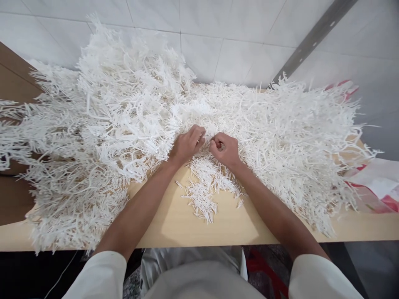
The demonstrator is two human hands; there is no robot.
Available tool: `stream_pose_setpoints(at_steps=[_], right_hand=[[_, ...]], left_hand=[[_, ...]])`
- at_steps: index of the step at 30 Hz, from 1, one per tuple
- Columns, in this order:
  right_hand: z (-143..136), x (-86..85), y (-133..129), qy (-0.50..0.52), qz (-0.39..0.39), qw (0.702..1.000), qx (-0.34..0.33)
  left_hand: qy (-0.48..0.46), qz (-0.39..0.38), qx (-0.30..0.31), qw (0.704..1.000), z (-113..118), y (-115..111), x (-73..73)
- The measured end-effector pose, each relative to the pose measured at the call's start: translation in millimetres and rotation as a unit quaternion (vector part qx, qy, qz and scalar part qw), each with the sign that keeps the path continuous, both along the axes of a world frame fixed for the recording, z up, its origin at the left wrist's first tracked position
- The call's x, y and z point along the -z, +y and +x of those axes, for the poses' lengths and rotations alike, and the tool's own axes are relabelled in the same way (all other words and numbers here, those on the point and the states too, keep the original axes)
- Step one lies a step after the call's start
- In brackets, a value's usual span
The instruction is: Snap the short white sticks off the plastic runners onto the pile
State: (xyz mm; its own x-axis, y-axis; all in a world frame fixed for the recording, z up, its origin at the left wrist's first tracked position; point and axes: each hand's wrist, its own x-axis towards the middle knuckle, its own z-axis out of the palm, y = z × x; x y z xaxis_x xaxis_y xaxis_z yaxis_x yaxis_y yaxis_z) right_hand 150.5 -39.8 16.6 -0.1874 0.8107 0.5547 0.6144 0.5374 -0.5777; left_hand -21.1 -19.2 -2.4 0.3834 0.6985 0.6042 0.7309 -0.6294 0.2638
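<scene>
My left hand (188,143) and my right hand (226,147) are close together over the middle of the table, a small gap between them. Both have curled fingers; whatever they pinch is too small or hidden to name. Left of them rises a large heap of white, thin, branching plastic-looking strands (109,108). A lower, wide heap of similar white strands (289,137) spreads to the right. Just below my hands lies a small pile of short, loose white sticks (207,185) on the table.
The pale wooden table (174,228) ends in a straight front edge near my body. At right lies a white and red plastic bag (374,182). A brown cardboard box (15,79) stands at left. Behind are a tiled wall (199,50) and a slanting metal strip (311,39).
</scene>
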Motion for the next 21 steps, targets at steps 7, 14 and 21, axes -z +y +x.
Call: stream_pose_setpoints(at_steps=[7,14,21], right_hand=[[-0.8,4.3,-0.3,0.07,-0.054,0.995,-0.041],[-0.9,4.9,1.9,0.012,-0.004,1.0,-0.005],[-0.2,8.4,5.4,0.011,-0.02,1.0,-0.011]], left_hand=[[-0.027,0.012,0.006,1.0,-2.6,0.7,-1.7],[-0.011,-0.006,0.026,1.0,-3.2,2.1,0.2],[-0.024,0.009,0.013,1.0,-1.9,4.7,5.2]])
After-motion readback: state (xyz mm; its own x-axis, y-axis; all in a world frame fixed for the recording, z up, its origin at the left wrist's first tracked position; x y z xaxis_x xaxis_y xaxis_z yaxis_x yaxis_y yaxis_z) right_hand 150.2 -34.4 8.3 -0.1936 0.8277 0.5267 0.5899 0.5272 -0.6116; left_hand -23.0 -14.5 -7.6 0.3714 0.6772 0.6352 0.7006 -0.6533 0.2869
